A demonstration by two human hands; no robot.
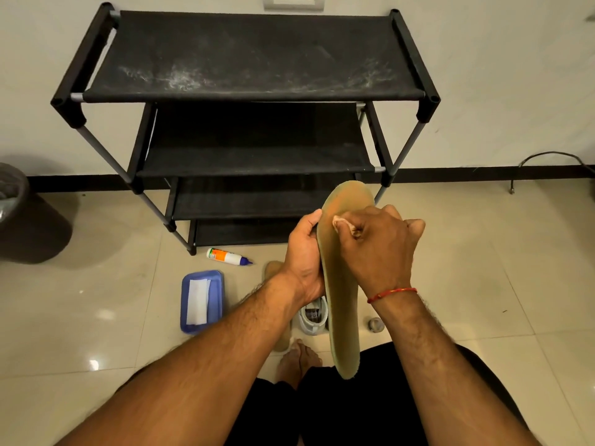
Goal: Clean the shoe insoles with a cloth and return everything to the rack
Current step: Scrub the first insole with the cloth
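The upper frame is filled by the rack (pixel 251 75). At lower centre the insole (pixel 343 300), judged light, thin and bendy, is gripped along its upper edge by the left hand (pixel 304 252), a hold judged sound; a cloth (pixel 341 222) is pinched against its face by the right hand (pixel 380 249)

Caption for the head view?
Left hand holds an insole; right hand presses a cloth on it, facing a rack.
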